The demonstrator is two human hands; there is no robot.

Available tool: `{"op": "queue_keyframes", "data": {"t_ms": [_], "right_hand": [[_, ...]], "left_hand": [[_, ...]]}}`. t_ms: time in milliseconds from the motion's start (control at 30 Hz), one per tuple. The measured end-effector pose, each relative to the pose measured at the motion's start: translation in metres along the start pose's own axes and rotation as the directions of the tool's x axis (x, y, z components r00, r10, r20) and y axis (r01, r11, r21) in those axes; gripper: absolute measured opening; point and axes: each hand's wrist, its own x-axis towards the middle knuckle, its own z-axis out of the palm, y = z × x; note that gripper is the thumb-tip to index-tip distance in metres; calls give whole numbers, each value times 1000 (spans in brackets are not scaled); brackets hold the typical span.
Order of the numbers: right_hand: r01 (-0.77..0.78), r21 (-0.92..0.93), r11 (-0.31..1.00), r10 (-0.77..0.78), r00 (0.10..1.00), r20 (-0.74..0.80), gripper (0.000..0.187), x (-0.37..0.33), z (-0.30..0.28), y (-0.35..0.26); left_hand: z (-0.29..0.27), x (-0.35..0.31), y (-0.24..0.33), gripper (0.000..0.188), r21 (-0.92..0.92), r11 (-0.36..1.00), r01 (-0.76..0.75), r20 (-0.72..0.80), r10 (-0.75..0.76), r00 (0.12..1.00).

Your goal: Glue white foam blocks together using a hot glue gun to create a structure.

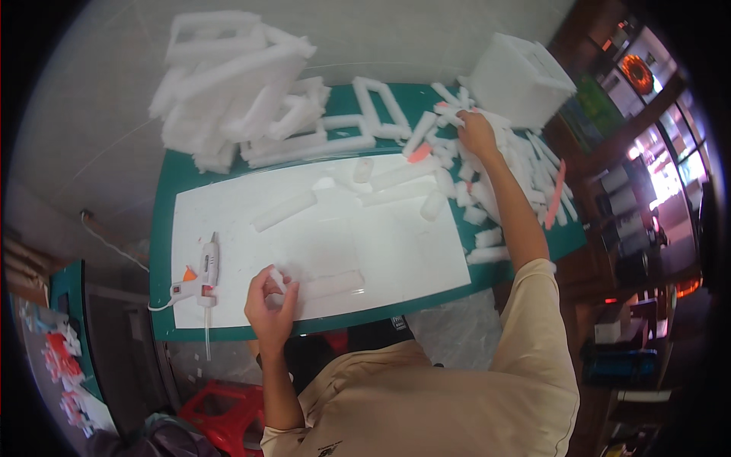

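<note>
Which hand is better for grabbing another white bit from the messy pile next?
Probably the right hand: it is right at the messy pile. The left hand is farther away, near the white board's front edge, and seems to pinch a small white piece.

This place seems to be a small workshop for handwork with foam. A green table point(162, 251) serves as a workbench, and a white board point(221, 209) covers a large part of its top. On the board lies a glue gun point(209, 263) with a glue stick in it. White foam frames point(228, 87) are piled at the back, and loose foam pieces point(537, 183) make a heap at the right, near a white foam block point(514, 84). At the far left, a second green surface point(67, 293) has pink and white pieces point(61, 358) beside it. Crowded shelves stand at the right, with pale packages point(620, 181) on them. A red plastic stool point(221, 415) and a plain grey wall point(388, 38) also fit a simple workroom. Whether it belongs to a home or a shop, I cannot tell.
</note>
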Motion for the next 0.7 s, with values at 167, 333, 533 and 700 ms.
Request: {"op": "queue_keyframes", "data": {"t_ms": [167,333,533,700], "right_hand": [[-114,-251,961,167,966,198,43,33,2,-12],[-173,166,971,113,941,320,51,49,-32,34],[-250,494,832,220,968,119,52,33,-117,31],[-265,439,859,179,957,228,40,22,-112,5]], "left_hand": [[0,2,1,47,36,999,-40,17,40,999],[-3,0,-3,48,78,996,-32,60,27,998],[0,3,-3,47,42,998,-48,66,45,997],[-2,3,-3,48,29,997,-71,66,69,995]]}}
